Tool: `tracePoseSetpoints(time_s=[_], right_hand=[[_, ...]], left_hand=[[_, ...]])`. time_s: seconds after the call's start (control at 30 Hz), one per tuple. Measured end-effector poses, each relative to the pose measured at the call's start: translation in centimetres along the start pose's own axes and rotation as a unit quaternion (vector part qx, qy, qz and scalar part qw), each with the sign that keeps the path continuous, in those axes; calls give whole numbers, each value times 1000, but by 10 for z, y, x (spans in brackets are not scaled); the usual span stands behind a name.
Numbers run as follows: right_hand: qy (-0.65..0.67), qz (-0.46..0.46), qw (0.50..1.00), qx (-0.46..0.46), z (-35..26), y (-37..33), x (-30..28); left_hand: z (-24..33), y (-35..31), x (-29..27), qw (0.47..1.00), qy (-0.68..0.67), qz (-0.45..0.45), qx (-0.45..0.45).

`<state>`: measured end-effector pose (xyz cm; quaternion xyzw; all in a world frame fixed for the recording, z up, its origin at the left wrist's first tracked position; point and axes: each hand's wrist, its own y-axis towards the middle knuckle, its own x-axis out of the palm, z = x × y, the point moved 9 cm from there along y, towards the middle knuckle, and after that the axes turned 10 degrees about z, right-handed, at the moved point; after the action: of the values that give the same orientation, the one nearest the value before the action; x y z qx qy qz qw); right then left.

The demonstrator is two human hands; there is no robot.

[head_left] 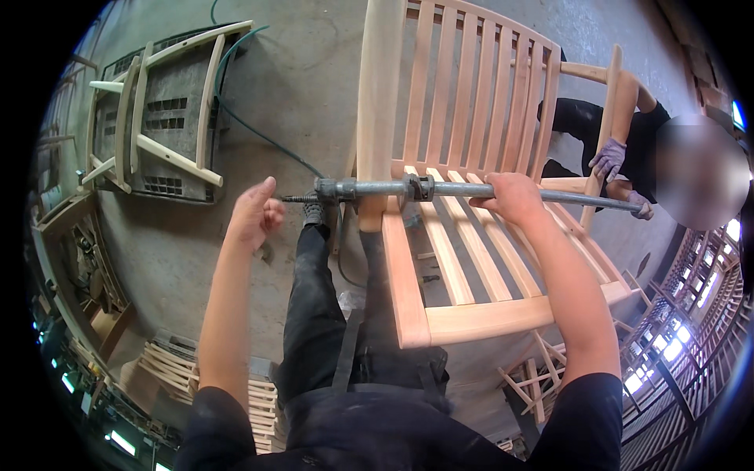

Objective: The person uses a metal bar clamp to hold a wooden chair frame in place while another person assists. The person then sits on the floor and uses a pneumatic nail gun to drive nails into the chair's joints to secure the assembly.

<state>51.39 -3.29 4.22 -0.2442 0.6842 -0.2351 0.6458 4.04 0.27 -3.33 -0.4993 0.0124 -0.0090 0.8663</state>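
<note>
A long grey metal pipe clamp (463, 189) lies across a pale wooden slatted chair (452, 322), over the seat near the backrest. My right hand (518, 198) is closed round the pipe above the seat slats. My left hand (258, 213) is beside the threaded screw (298, 198) at the clamp's left end. Its fingers are half curled and the thumb stands apart, with nothing visible between them. The clamp's head (336, 188) sits just left of the chair's side post (377, 102). A co-worker's gloved hand (642, 206) is at the pipe's far right end.
The co-worker's other gloved hand (609, 159) rests at the chair's far armrest (614, 102). Wooden frame parts lie on a dark slatted platform (169, 118) at the left. A green hose (267, 140) crosses the floor. Stacked wooden pieces (263, 408) stand behind my left arm.
</note>
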Motion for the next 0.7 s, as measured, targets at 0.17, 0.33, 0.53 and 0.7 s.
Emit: tracePoseSetpoints(time_s=[0.17, 0.33, 0.53, 0.7], right_hand=[[127, 81, 988, -44, -52, 0, -26], [135, 53, 989, -38, -113, 21, -29], [90, 26, 996, -3, -124, 35, -31], [91, 8, 996, -17, -126, 31, -37]], left_hand=[[65, -49, 77, 837, 331, 47, 434], [23, -12, 98, 903, 347, 19, 252], [24, -12, 105, 869, 362, 48, 335], [21, -8, 106, 852, 378, 52, 359]])
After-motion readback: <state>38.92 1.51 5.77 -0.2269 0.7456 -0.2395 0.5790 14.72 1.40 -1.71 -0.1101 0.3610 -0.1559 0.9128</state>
